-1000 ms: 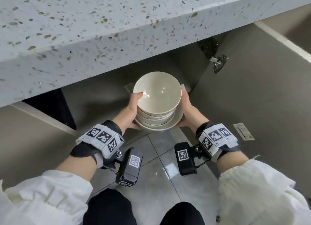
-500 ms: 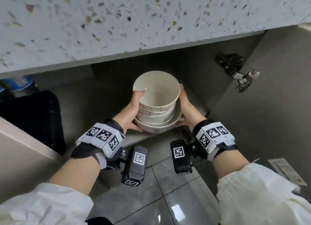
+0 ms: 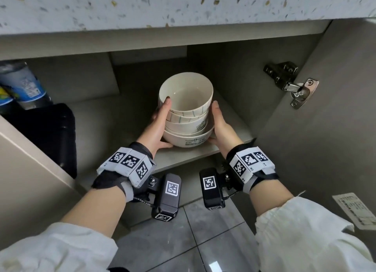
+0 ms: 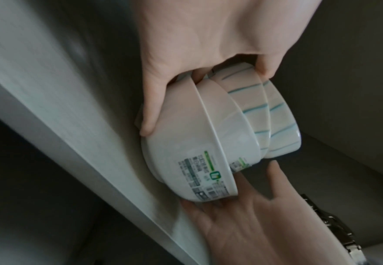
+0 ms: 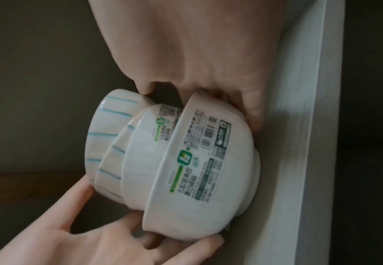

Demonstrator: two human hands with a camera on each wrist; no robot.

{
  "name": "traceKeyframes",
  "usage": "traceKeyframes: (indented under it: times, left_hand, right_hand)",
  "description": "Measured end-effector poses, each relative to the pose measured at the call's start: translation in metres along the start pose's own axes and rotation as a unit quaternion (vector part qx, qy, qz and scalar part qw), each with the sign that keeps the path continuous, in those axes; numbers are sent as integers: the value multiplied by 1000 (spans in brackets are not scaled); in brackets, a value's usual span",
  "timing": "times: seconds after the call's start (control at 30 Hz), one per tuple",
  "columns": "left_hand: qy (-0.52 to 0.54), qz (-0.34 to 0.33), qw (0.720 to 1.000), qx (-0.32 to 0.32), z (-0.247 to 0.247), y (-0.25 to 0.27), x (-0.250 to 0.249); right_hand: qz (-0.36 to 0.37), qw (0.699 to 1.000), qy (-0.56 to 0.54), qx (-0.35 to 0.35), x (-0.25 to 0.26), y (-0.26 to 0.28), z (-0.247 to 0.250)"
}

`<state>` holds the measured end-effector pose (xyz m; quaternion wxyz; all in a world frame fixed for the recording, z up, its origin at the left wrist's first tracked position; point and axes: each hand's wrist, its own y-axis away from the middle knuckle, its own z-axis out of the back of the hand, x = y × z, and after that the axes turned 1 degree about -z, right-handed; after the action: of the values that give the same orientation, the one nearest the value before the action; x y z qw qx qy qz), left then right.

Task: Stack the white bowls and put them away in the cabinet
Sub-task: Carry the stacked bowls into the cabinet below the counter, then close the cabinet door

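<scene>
A stack of several white bowls (image 3: 188,119), the upper ones with thin blue stripes and the lower ones with printed labels, stands near the front of the cabinet shelf (image 3: 183,158). In the wrist views the bottom bowl's foot looks in contact with the shelf (image 4: 109,172). My left hand (image 3: 157,127) grips the stack's left side, thumb on the top rim and fingers under the bottom bowl (image 4: 181,157). From the right, my right hand (image 3: 220,125) holds the same bowls (image 5: 197,161), with its fingers (image 5: 251,107) down by the base.
The terrazzo counter (image 3: 183,5) overhangs the cabinet. The right door (image 3: 335,139) stands open with a metal hinge (image 3: 293,86). A black container (image 3: 53,133) and blue-labelled bottles (image 3: 22,86) fill the left compartment beside another open door (image 3: 24,180). Grey tile floor (image 3: 203,241) lies below.
Both hands carried the stack forward under the counter and lowered it to the shelf. The view has dropped closer to the cabinet opening.
</scene>
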<state>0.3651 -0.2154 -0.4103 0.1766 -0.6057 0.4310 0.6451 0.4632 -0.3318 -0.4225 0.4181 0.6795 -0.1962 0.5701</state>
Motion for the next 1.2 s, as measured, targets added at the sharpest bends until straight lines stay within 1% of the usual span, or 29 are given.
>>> traceKeyframes:
  times: [0.1, 0.2, 0.27, 0.4, 0.47, 0.53, 0.6, 0.63, 0.67, 0.7, 0.73, 0.77, 0.8, 0.83, 0.87, 0.9, 1.0, 1.07, 1.2]
  left_hand:
    - [-14, -5, 1000, -23, -1, 4, 0]
    - [-40, 11, 998, -51, -3, 17, -7]
    - [-60, 37, 996, -57, -8, 33, -17]
    - [-131, 72, 988, -40, -23, 75, -45]
    - [-160, 82, 984, -18, -40, 104, -70]
    - [-172, 86, 981, 3, -49, 121, -79]
    - [-180, 106, 977, 44, -72, 151, -104]
    - [-187, 101, 975, 64, -82, 166, -114]
    - [-201, 97, 971, 84, -93, 182, -125]
    - [-209, 89, 969, 97, -102, 195, -132]
    - [-219, 84, 966, 111, -110, 210, -140]
    - [-223, 78, 964, 122, -117, 223, -144]
    - [-228, 77, 962, 129, -124, 235, -148]
    - [-233, 71, 960, 135, -129, 245, -150]
    - [-239, 66, 958, 144, -133, 254, -150]
    - [-246, 56, 955, 154, -136, 261, -150]
    - [-290, 26, 940, 176, -140, 276, -146]
    - [-313, 11, 930, 192, -141, 284, -142]
    - [-349, -13, 913, 212, -142, 298, -134]
  right_hand:
    - [20, 1000, 18, 7, -2, 11, 6]
    - [33, 995, 93, -15, 8, 37, 12]
    - [40, 989, 143, -24, 18, 61, 17]
    - [41, 975, 211, -58, 48, 121, 35]
    - [55, 970, 218, -96, 78, 163, 53]
    - [92, 962, 224, -127, 96, 188, 64]
    - [101, 950, 229, -185, 128, 224, 88]
    - [101, 939, 246, -218, 140, 241, 101]
    - [96, 921, 280, -253, 150, 255, 116]
    - [85, 895, 330, -287, 155, 267, 133]
    - [55, 866, 386, -313, 157, 277, 150]
    - [7, 839, 434, -328, 156, 286, 166]
    - [-55, 821, 467, -325, 153, 295, 181]
    - [-117, 808, 490, -305, 148, 303, 194]
    - [-167, 800, 504, -278, 145, 311, 203]
    - [-193, 799, 508, -257, 143, 318, 209]
    - [-195, 819, 483, -238, 148, 329, 212]
    - [-201, 826, 479, -220, 151, 333, 207]
    - [-206, 841, 467, -182, 154, 344, 184]
